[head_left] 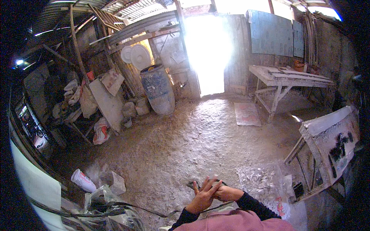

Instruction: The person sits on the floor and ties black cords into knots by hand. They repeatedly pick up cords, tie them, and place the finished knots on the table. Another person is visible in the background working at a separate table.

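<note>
My left hand (203, 197) is low in the middle of the view, its fingers stretched out and spread. Right against it is my right hand (227, 193), with its fingers curled closed. A dark, flat, narrow thing (190, 185) shows past the left fingers and again above the right hand, which seems to grip it. Its kind is not clear, and my fingers cover most of it. Below the hands, a black strap (152, 211) runs across from the left.
Clear plastic sheeting (102, 198) and a white bag (83, 181) lie at lower left. Pale scraps (264, 181) cover the floor on the right, beside a tilted wooden frame (314, 146). Farther off stand a blue barrel (158, 90), a worktable (285, 79) and a bright doorway (210, 57).
</note>
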The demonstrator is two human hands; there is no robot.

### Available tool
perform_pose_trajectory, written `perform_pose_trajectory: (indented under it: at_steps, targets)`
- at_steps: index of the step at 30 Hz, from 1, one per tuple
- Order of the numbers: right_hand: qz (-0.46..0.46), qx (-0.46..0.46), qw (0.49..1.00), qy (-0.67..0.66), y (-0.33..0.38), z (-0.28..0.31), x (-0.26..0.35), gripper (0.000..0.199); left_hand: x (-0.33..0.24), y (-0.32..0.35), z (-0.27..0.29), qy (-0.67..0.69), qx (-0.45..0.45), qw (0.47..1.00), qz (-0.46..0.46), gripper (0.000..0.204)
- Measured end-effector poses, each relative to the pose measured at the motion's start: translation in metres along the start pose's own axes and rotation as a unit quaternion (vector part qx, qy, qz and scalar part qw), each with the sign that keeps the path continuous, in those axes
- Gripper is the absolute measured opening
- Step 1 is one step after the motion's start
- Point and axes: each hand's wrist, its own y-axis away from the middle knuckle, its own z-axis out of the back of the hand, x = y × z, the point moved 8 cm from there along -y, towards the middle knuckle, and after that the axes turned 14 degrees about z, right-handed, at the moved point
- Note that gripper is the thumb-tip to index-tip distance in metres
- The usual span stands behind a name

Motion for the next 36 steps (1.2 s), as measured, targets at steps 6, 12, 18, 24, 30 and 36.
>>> perform_pose_trajectory:
  at_steps: [6, 12, 18, 24, 30, 36]
  targets:
    - [-0.267, -0.025, 0.925, -0.269, 0.025, -0.009, -0.010, 0.024, 0.003, 0.000, -0.016, 0.153, 0.118, 0.981, -0.033, 0.063]
    - [-0.217, -0.013, 0.947, -0.235, 0.015, -0.007, 0.019, 0.031, -0.003, 0.001, -0.002, 0.233, 0.088, 0.967, -0.049, 0.062]
    - [-0.203, -0.020, 0.947, -0.247, 0.014, -0.007, 0.025, 0.033, -0.004, 0.001, 0.003, 0.231, 0.077, 0.968, -0.055, 0.067]
    - [-0.214, -0.017, 0.951, -0.220, 0.012, -0.005, 0.031, 0.039, 0.003, 0.003, 0.001, 0.240, 0.098, 0.966, 0.001, 0.072]
    - [-0.256, -0.071, 0.962, -0.070, 0.011, 0.007, 0.032, 0.041, 0.020, 0.002, 0.002, 0.217, 0.113, 0.966, 0.088, 0.070]
    - [-0.169, -0.145, 0.965, -0.142, 0.010, 0.025, 0.060, 0.027, 0.040, -0.001, 0.019, 0.377, 0.075, 0.901, 0.199, 0.054]
